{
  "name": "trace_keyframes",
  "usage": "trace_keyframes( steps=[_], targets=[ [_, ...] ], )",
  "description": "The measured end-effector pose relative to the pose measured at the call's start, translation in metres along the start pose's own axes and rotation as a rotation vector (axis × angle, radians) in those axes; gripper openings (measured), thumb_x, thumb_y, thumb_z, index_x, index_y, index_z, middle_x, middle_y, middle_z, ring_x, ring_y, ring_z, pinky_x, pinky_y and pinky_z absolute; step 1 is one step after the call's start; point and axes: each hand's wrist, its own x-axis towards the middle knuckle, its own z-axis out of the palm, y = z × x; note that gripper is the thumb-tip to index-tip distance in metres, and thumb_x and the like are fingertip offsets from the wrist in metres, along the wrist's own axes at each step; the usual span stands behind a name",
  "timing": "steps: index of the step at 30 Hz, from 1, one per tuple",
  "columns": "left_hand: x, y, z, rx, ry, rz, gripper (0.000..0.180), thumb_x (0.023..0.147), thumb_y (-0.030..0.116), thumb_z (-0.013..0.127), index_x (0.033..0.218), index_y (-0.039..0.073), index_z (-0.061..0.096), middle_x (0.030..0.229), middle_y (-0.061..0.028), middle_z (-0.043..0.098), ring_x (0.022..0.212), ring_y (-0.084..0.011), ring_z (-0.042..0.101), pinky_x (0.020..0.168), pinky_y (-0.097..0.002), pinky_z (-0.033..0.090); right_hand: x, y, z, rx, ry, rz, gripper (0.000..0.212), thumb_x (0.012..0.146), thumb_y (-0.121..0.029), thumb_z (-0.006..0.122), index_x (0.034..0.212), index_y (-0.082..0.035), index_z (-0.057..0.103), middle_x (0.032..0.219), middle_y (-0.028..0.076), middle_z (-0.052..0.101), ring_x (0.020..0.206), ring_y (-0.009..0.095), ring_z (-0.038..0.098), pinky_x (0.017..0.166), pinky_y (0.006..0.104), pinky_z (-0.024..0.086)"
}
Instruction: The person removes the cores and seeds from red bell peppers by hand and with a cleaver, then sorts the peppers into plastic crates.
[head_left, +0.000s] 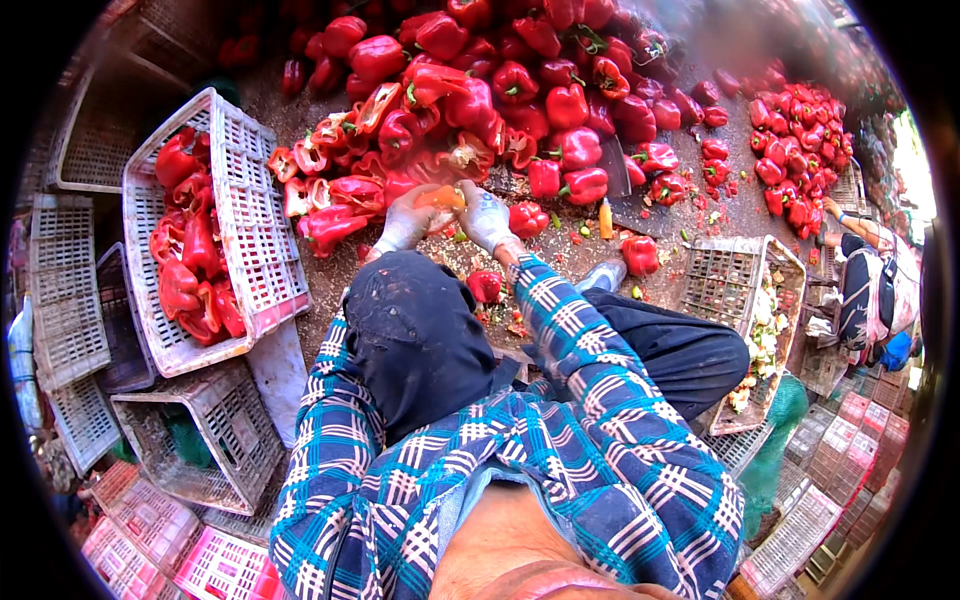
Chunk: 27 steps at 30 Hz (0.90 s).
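Note:
My left hand (404,222), in a pale, stained glove, is closed in front of the pepper heap. My right hand (484,216), gloved alike, is closed just beside it. Between them is a smooth orange-yellow piece (441,198), gripped at both ends; its kind I cannot make out. Just beyond the hands lie cut red bell peppers (355,192), some showing pale insides. Whole red bell peppers (568,107) are piled farther back. A yellow handle (605,219) rests on the floor to the right, beside a dark flat blade (615,168).
On the left a tilted white crate (250,215) holds red pepper pieces (190,260). Another crate (722,262) at right holds pale green-white scraps (765,335). Empty crates (215,430) stand at lower left. A co-worker (870,280) sits at far right by another pepper pile (797,150).

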Motion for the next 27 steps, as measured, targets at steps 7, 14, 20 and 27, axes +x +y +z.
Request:
trace_keyframes(
  steps=[7,14,20,27],
  targets=[
    [-0.041,0.053,-0.069,-0.152,0.041,0.127,0.052,0.081,0.003,0.057,0.133,0.001,0.059,0.111,-0.0095,0.069,0.088,-0.0127,0.066,0.075,-0.0243,0.055,0.003,0.002,-0.05,1.076,-0.414,0.121,0.031,0.094,-0.025,0.067,0.12,-0.01,0.06,0.084,-0.001,0.063,0.072,0.008,0.059,0.065,0.0255,0.048],
    [-0.138,0.143,-0.196,0.027,0.654,0.445,0.041,0.091,0.004,0.058,0.132,0.001,0.059,0.121,-0.0146,0.067,0.109,-0.0242,0.066,0.093,-0.0327,0.056,-0.022,0.05,-0.111,1.287,-0.438,0.14,0.031,0.101,-0.025,0.058,0.128,-0.012,0.055,0.096,0.001,0.066,0.077,0.013,0.068,0.069,0.0293,0.056],
    [-0.166,0.077,-0.272,0.905,1.184,0.347,0.049,0.089,0.011,0.062,0.136,0.0,0.055,0.133,-0.0224,0.061,0.12,-0.0366,0.059,0.105,-0.0429,0.044,-0.03,-0.009,-0.123,1.249,-0.312,0.056,0.033,0.1,-0.026,0.06,0.128,-0.01,0.057,0.099,0.003,0.066,0.078,0.013,0.068,0.069,0.0283,0.057],
    [-0.181,-0.04,-0.345,1.302,0.782,0.139,0.051,0.09,0.031,0.064,0.131,0.001,0.056,0.121,-0.0298,0.064,0.105,-0.0432,0.066,0.087,-0.0506,0.053,-0.018,-0.08,-0.118,1.26,-0.099,-0.2,0.027,0.099,-0.017,0.06,0.123,-0.006,0.061,0.102,0.005,0.067,0.085,0.011,0.066,0.072,0.0258,0.054]
  ],
)
